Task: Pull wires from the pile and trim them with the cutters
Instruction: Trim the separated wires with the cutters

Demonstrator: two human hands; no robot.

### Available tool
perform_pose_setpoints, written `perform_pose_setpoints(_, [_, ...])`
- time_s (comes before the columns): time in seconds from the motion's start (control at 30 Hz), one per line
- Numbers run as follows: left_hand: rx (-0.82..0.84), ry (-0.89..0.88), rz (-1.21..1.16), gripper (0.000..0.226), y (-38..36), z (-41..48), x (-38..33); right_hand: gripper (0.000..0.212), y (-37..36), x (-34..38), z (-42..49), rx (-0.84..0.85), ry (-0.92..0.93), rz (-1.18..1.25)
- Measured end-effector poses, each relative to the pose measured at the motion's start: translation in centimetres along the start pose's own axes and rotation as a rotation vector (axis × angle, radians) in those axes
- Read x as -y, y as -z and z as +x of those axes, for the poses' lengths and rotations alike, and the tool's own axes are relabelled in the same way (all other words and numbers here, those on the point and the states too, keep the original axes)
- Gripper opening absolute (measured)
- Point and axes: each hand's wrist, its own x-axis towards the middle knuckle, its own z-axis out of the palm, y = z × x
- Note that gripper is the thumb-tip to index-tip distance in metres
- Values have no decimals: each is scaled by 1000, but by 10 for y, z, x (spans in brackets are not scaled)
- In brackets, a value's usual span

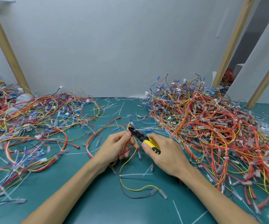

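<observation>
Two bare forearms reach in over a smooth teal cutting mat (98, 199) littered with stiff white cable-tie offcuts (177, 211). From the held wire harness (127, 148), thin yellow and black leads trail toward the viewer in a loose loop and end in clear, soft-looking plastic sleeves (162, 194) lying on the mat. The left hand (114, 145) has its fingers curled round the harness, a small bundle of glossy red and yellow insulated wires, with the thumb pressing on top. The right hand (162, 152) is wrapped round the yellow-and-black rubbery handles of the cutters (146, 140), whose dark pointed nose rests against the harness just beyond the left thumb; whether the blades are closed cannot be made out. On the left lies a flat, sprawling spread of wires (33, 123) in wide hoops, red, yellow, blue and white. On the right rises the pile (211, 126), a dense, heaped tangle, mostly red and orange with blue and clear terminals poking out. More white offcuts scatter between them. Behind stands a matte white panel wall (114, 46), with slanting bare wooden posts (4, 49) at both sides.
</observation>
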Motion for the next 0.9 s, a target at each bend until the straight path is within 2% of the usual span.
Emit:
perform_pose_setpoints(0.27, [-5,-5,38,34,-2,1,2,39,-6,1,-3,-68,19,-113])
perform_pose_setpoints(0.5, [-48,-14,69,36,-7,0,2,38,-9,6,-5,-100,5,-107])
perform_pose_setpoints(0.9, [-31,-18,53,38,-3,1,1,35,-4,7,-3,-199,137,-170])
